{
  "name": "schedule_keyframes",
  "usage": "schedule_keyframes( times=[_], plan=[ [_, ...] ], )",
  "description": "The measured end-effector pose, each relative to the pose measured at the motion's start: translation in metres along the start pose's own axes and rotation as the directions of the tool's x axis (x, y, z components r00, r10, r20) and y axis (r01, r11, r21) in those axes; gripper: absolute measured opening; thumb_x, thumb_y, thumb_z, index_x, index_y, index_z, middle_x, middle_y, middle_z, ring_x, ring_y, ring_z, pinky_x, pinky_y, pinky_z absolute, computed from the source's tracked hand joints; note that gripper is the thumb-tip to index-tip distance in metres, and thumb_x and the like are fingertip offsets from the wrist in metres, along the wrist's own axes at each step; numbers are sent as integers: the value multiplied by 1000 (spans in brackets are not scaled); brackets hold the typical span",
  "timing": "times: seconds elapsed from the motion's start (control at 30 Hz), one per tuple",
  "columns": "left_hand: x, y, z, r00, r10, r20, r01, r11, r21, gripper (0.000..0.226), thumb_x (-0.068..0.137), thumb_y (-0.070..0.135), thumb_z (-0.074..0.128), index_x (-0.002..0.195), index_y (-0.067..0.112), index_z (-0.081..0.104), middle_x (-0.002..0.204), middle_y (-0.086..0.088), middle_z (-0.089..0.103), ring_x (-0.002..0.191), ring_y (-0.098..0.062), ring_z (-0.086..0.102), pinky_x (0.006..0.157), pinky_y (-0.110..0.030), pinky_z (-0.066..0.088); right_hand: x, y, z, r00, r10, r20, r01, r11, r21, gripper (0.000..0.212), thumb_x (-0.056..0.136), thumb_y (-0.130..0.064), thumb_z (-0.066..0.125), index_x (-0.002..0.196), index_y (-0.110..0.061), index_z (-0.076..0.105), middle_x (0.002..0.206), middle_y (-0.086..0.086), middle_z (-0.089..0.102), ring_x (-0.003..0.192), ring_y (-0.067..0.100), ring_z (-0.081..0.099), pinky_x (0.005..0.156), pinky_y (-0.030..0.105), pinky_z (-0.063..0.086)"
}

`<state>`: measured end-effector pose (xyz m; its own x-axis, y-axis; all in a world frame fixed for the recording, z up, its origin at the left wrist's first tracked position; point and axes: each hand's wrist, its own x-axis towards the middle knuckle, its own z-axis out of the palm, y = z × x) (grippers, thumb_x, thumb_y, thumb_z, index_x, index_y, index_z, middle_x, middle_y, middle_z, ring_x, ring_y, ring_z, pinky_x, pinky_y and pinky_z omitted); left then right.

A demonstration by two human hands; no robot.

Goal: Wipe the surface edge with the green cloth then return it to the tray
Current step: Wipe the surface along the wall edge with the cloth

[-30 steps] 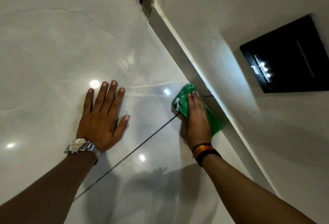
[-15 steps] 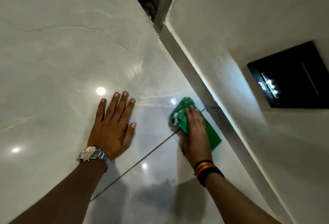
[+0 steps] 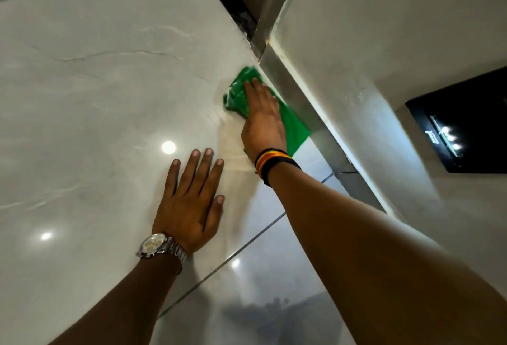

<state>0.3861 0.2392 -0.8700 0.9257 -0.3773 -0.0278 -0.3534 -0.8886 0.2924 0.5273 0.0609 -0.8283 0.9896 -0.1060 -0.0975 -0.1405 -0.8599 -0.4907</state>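
Note:
A green cloth [image 3: 293, 125] lies flat on the glossy white marble surface [image 3: 96, 97], right against the grey metal edge strip [image 3: 296, 92] along the wall. My right hand [image 3: 262, 122] presses down on the cloth with fingers stretched toward the strip's far end. My left hand [image 3: 192, 202], with a silver watch on the wrist, rests flat on the marble with fingers spread and holds nothing. No tray is in view.
A white wall [image 3: 370, 29] rises to the right of the strip and carries a black panel [image 3: 466, 119] with small lit lights. A dark gap [image 3: 230, 1] opens at the far end of the surface. A thin joint line [image 3: 247, 246] crosses the marble.
My right hand has slid the cloth forward along the edge strip, past the joint line, toward the far corner. My left hand stays flat on the marble.

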Motion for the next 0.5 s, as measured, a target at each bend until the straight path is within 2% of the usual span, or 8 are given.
schedule_keyframes(
  times=[0.07,0.13,0.27,0.37,0.43,0.5],
  plan=[
    [0,0,0,1000,5,-4,-5,1000,6,70,105,41,32,169,15,24,180,-12,19,168,-29,10,136,-56,5,-14,4,-4,988,-129,83,131,991,-19,90,74,23,36,153,-22,33,162,2,28,151,20,18,124,34,9],
    [0,0,-2,1000,0,-2,0,1000,11,69,105,41,32,169,15,25,179,-12,20,168,-29,11,136,-56,6,-26,9,-8,973,-187,135,193,981,-31,89,76,22,36,154,-21,32,163,1,26,151,19,16,125,37,10],
    [1,0,-3,1000,-2,13,2,1000,6,70,105,41,32,170,16,22,180,-11,18,168,-30,11,135,-59,10,15,-9,-2,995,-40,94,41,999,-11,91,73,22,31,155,-17,27,164,4,21,152,22,13,124,35,4],
    [1,1,-3,999,-17,45,16,1000,15,72,105,44,32,171,18,18,181,-9,14,168,-28,7,136,-56,5,62,-35,9,996,40,78,-39,999,-25,83,79,16,35,156,-12,22,165,9,16,152,26,12,124,39,11],
    [1,1,-2,998,-28,51,27,999,19,73,104,45,32,171,20,16,181,-8,12,168,-27,5,136,-55,4,72,-43,13,994,6,106,1,998,-64,82,81,13,36,157,-12,18,166,9,14,153,27,9,124,40,10],
    [1,0,-2,999,-21,38,21,1000,7,72,104,43,32,171,18,17,181,-9,14,168,-27,7,136,-57,7,54,-36,8,975,-126,181,139,988,-62,89,77,17,34,157,-16,19,166,5,14,153,23,7,125,36,5]
  ],
)
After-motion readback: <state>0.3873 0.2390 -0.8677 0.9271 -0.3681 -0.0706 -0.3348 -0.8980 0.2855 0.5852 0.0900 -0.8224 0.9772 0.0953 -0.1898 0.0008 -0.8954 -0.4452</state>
